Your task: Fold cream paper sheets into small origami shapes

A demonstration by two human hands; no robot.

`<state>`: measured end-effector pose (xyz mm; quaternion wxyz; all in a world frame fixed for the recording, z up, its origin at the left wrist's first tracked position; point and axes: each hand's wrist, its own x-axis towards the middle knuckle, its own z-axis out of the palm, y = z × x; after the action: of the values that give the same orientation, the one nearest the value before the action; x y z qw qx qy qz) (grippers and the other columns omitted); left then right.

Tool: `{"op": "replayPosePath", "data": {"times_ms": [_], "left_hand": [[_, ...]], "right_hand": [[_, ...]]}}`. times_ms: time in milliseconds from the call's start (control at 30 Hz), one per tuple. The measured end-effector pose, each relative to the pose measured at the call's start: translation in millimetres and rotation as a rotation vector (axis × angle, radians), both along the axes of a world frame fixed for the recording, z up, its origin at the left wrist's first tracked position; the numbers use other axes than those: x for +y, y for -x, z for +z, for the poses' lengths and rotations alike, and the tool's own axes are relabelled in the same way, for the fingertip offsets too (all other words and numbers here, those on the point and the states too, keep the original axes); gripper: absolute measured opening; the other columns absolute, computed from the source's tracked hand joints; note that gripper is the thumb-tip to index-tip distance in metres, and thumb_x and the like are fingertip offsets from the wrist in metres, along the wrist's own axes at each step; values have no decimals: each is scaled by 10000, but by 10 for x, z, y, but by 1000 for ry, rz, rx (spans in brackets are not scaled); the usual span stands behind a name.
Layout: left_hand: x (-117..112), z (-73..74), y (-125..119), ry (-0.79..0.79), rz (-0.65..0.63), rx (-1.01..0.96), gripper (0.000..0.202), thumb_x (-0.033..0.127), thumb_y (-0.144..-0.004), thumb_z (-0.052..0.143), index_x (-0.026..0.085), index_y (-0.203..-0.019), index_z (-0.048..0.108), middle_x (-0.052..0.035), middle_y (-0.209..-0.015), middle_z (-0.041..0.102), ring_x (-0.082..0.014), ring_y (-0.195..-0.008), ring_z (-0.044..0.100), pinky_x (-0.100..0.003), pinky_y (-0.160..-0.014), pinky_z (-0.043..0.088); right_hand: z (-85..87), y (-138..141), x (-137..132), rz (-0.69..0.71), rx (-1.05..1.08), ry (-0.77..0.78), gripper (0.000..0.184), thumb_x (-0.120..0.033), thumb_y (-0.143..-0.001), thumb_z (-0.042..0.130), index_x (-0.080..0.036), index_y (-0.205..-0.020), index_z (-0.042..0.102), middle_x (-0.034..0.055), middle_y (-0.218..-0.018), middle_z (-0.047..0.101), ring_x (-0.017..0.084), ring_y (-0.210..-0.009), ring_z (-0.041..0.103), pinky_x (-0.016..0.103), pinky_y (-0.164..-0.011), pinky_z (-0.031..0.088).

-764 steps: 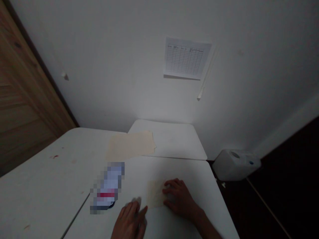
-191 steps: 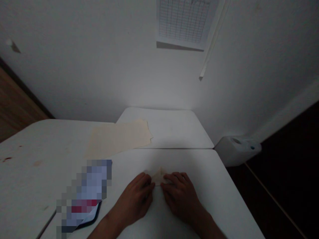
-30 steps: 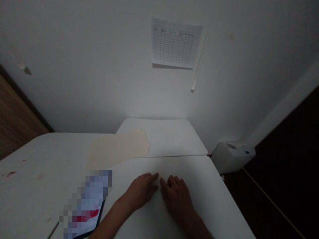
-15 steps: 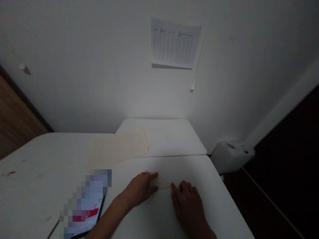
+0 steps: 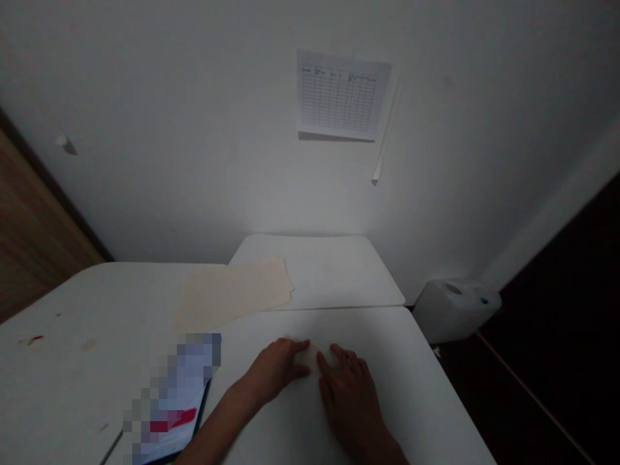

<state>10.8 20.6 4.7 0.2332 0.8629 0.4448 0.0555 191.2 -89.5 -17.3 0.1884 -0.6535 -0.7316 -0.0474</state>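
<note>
Between my hands, a small piece of thin, pale paper (image 5: 314, 352) lies on the white tabletop, its outline faint and mostly covered. My left hand (image 5: 277, 369) rests over its left side, thumb and forefinger apart and touching down at the paper's edges, the other fingers bent underneath. At the paper's right side is my right hand (image 5: 346, 387), palm down with fingers spread; the forefinger tip touches the paper or the table just beside it. Whether the paper is folded under the fingers is hard to tell.
Cream paper sheets (image 5: 232, 292) lie across the table joint, behind a tablet-like screen (image 5: 177, 403), partly blurred out, by my left forearm. A printed table sheet (image 5: 343, 97) hangs on the wall. A white plastic canister (image 5: 453, 311) stands right of the white table (image 5: 426, 394).
My right hand has slid left, closer to my left hand, and less of the paper shows between them. My left hand has kept its place. The view has tipped slightly upward.
</note>
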Motion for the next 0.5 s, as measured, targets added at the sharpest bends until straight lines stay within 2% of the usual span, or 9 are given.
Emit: {"op": "replayPosePath", "data": {"times_ms": [200, 367, 500], "left_hand": [[-24, 13, -7, 27, 30, -20, 545, 389, -788, 636, 239, -1307, 568, -84, -1171, 670, -285, -1099, 596, -364, -931, 430], [-79, -42, 11, 10, 45, -115, 664, 336, -806, 631, 212, -1421, 412, -104, -1258, 616, -269, -1147, 569, -348, -957, 415], [-124, -100, 37, -52, 46, -173, 461, 312, -823, 621, 240, -1273, 552, -89, -1226, 596, -253, -1045, 612, -333, -882, 456]], "right_hand": [[-9, -206, -165, -99, -16, 11, 402, -249, -924, 496, -333, -1315, 532, 83, -1354, 531, 314, -1175, 503, 494, -964, 377], [109, -193, -69, -75, 84, 28, 269, -245, -927, 492, -284, -1143, 648, 72, -1229, 605, 280, -1119, 528, 448, -970, 368], [209, -161, 94, -25, 246, 23, 138, -221, -858, 595, -237, -956, 691, 66, -1110, 634, 249, -1046, 548, 385, -941, 386]]}}
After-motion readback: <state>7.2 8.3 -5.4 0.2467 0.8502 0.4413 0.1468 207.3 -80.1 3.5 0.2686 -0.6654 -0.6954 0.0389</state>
